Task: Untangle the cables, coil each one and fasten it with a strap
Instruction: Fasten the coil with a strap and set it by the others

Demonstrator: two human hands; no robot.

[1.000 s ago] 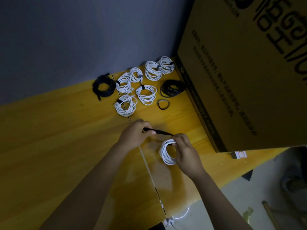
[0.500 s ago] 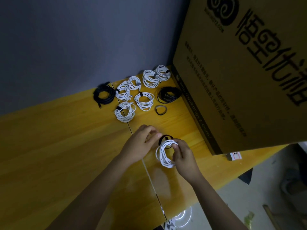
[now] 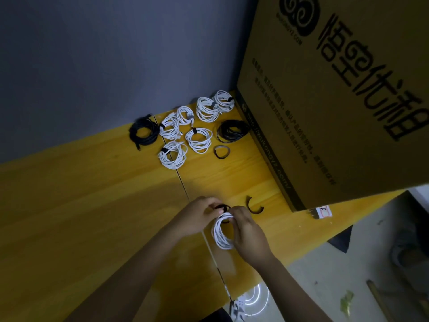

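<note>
A coiled white cable [image 3: 221, 235] is held over the yellow table [image 3: 81, 205]. My right hand [image 3: 248, 231] grips the coil's right side and top. My left hand [image 3: 199, 216] pinches a black strap [image 3: 222, 207] looped over the top of the coil. A loose curved black strap [image 3: 254, 206] lies just to the right of my hands. Another black strap ring [image 3: 222, 151] lies farther back. Several white coils with straps [image 3: 198, 139] and two black coils [image 3: 144, 132] [image 3: 232, 130] lie at the back near the wall.
A big cardboard box [image 3: 325, 101] stands on the right part of the table, close to the coils. The grey wall [image 3: 104, 54] bounds the back. A seam [image 3: 185, 194] runs down the table. The table's edge and the floor [image 3: 348, 275] are at the lower right.
The strap, stretched straight between my hands a second ago, is now wrapped in a loop over the coil's top. My hands have drawn close together. A loose strap shows beside them.
</note>
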